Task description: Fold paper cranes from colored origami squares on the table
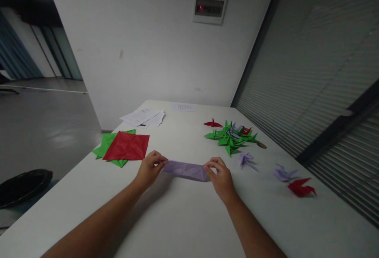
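Note:
A creased sheet of lilac origami paper (186, 170), folded into a long strip, is stretched between my hands just over the white table. My left hand (151, 168) pinches its left end between thumb and fingers. The right end is pinched by my right hand (219, 176). To the left of my left hand lie red paper (130, 146) and green paper (107, 144) in a loose stack. Right of my right hand rest a lilac paper crane (246, 159), a second lilac crane (284, 173) and a red paper crane (301, 187).
A pile of mostly green paper cranes (231, 136) sits at the back right, with a red crane (212, 123) beside it. Printed sheets (143, 117) lie at the back left of the table (189, 226). A black-lined bin (25, 187) stands left; window blinds (319, 72) border the right.

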`<control>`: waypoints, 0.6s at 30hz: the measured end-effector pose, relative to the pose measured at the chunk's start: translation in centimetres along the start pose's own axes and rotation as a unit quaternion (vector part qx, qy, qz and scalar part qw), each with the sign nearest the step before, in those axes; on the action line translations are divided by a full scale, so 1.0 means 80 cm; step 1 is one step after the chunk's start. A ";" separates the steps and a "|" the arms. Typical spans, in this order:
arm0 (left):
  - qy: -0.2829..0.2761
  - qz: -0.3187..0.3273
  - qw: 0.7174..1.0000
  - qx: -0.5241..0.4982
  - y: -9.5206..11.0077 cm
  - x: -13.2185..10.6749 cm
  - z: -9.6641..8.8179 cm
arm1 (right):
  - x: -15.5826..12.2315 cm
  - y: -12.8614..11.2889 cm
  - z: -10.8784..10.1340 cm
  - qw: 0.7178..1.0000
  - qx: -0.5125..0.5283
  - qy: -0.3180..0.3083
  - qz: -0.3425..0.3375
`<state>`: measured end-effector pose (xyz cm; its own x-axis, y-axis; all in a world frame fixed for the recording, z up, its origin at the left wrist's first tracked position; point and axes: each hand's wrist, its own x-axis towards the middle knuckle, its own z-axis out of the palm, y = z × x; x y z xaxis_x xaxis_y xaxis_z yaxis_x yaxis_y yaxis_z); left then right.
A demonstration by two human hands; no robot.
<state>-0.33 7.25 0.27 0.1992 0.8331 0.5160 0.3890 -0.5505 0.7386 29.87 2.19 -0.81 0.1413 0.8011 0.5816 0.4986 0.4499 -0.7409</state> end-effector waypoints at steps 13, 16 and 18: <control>-0.032 -0.038 0.998 -0.048 0.002 -0.007 0.004 | -0.004 -0.011 -0.002 0.994 0.033 -0.066 0.084; -0.035 -0.050 0.997 -0.044 0.004 -0.008 0.004 | -0.003 -0.017 -0.003 0.993 0.032 -0.057 0.096; -0.041 -0.059 0.997 -0.042 0.005 -0.008 0.003 | -0.002 -0.018 -0.003 0.992 0.037 -0.050 0.109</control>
<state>-0.07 6.52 0.19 0.2302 0.8919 0.3892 0.3390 -0.4484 0.8271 29.30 1.30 0.24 0.1508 0.9159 0.3720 0.4010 0.2873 -0.8699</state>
